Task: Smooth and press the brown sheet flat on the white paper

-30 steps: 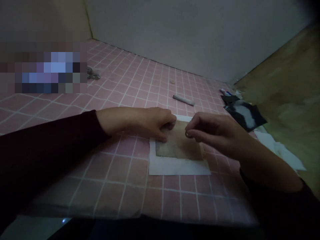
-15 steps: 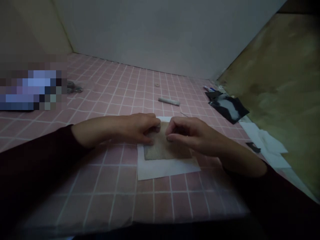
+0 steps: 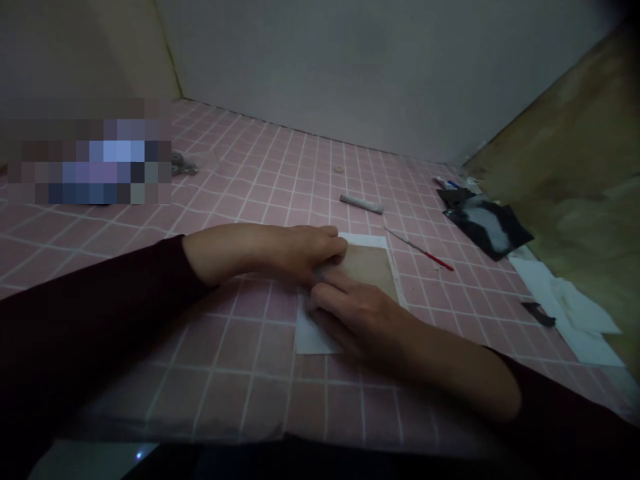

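A tan square sheet (image 3: pixel 383 263) lies on a larger piece of white paper (image 3: pixel 315 337) on the table. My left hand (image 3: pixel 310 252) rests at the sheet's far left part with its fingers curled in. Tucked against it, my right hand (image 3: pixel 363 313) reaches across the sheet to its left side, with fingers pressed together and slightly blurred. The two hands' fingertips meet or nearly meet. Whatever lies between them is hidden. To the right of the paper is a thin tool with a red handle (image 3: pixel 440 262).
Beyond the paper lies a grey stick-like piece (image 3: pixel 361 204), with a small pale ring (image 3: pixel 339 169) farther back. Black sheets with white patches (image 3: pixel 493 227), white papers (image 3: pixel 570 313) and a dark scrap (image 3: pixel 540 314) are at right. Scissors (image 3: pixel 183 164) lie far left beside a pixelated area.
My right hand has moved left and nearer across the sheet to my left hand, uncovering the sheet's right part and the red-handled tool. The view has shifted, so everything appears farther right.
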A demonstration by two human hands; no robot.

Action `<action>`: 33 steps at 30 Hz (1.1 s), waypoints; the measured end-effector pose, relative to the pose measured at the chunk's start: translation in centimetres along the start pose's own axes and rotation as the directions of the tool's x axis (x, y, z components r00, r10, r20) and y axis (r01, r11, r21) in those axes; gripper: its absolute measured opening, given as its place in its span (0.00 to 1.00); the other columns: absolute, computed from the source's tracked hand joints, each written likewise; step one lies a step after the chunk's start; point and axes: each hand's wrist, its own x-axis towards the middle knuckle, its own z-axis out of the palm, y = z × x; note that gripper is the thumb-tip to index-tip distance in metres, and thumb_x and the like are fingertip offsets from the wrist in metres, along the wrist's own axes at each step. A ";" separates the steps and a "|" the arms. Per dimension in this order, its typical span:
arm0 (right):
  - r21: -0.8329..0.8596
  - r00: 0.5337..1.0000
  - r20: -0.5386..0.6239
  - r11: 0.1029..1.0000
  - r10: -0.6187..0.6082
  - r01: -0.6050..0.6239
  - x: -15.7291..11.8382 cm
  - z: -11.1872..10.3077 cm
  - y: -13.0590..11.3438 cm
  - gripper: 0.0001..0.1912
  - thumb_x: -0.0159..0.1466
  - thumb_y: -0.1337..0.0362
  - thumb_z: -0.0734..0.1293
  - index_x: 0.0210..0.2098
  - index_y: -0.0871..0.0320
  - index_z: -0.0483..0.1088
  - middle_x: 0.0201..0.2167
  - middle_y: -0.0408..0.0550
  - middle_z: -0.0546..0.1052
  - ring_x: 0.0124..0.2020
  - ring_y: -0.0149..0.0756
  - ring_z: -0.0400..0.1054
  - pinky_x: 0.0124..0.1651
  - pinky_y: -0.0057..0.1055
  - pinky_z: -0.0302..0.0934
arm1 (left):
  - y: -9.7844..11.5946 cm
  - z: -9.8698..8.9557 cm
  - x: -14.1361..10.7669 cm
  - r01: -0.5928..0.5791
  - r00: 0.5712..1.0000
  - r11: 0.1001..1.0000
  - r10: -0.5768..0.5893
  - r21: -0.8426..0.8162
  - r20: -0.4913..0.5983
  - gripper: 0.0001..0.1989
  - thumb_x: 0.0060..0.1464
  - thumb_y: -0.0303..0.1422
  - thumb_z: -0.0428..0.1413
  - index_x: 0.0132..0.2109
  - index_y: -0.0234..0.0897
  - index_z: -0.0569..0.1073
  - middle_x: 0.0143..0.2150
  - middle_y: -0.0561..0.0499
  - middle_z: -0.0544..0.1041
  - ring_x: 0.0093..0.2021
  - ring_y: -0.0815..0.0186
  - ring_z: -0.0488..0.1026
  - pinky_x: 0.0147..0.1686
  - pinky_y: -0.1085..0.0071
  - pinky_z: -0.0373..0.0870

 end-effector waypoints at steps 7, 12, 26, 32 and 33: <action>-0.057 1.000 0.003 0.998 0.024 -0.024 0.0 0.2 -0.4 0.08 0.61 0.75 0.56 0.30 0.60 0.63 0.28 0.45 0.64 0.27 0.30 0.56 0.32 0.30 0.55 | 0.0 -0.1 0.1 -0.012 1.000 1.000 0.012 -0.007 0.000 0.15 0.46 0.34 0.53 0.44 0.38 0.65 0.43 0.49 0.66 0.33 0.69 0.64 0.31 0.73 0.61; -0.028 0.998 0.052 0.999 0.032 -0.030 -0.1 0.0 -0.3 0.07 0.61 0.75 0.56 0.31 0.60 0.63 0.29 0.45 0.64 0.28 0.30 0.56 0.32 0.29 0.55 | -0.3 0.2 0.3 -0.010 1.000 1.000 0.010 -0.018 -0.009 0.16 0.46 0.36 0.54 0.44 0.39 0.65 0.44 0.49 0.66 0.34 0.69 0.65 0.33 0.72 0.61; -0.012 0.990 0.138 1.000 0.029 -0.028 -0.8 -0.8 -0.7 0.06 0.63 0.74 0.57 0.33 0.59 0.63 0.32 0.45 0.66 0.26 0.28 0.57 0.30 0.28 0.53 | -0.4 0.3 0.3 -0.025 0.999 1.000 0.025 0.014 -0.030 0.19 0.45 0.41 0.56 0.44 0.39 0.65 0.44 0.49 0.67 0.35 0.68 0.64 0.31 0.72 0.61; 0.075 0.997 0.070 0.996 0.040 -0.045 -1.1 -2.6 -0.7 0.06 0.65 0.71 0.58 0.33 0.58 0.64 0.30 0.43 0.68 0.28 0.27 0.60 0.32 0.26 0.55 | -0.1 0.1 0.2 -0.021 1.000 1.000 0.021 0.010 -0.019 0.19 0.43 0.40 0.57 0.43 0.39 0.65 0.43 0.50 0.66 0.33 0.69 0.64 0.29 0.72 0.60; 0.058 0.996 0.082 0.997 0.044 -0.049 -1.0 -2.3 -0.6 0.07 0.65 0.71 0.58 0.32 0.58 0.64 0.29 0.43 0.68 0.28 0.28 0.60 0.32 0.27 0.55 | -0.2 0.1 0.2 -0.017 1.000 1.000 0.017 0.008 -0.018 0.19 0.43 0.40 0.57 0.43 0.39 0.65 0.43 0.50 0.67 0.33 0.69 0.64 0.29 0.72 0.60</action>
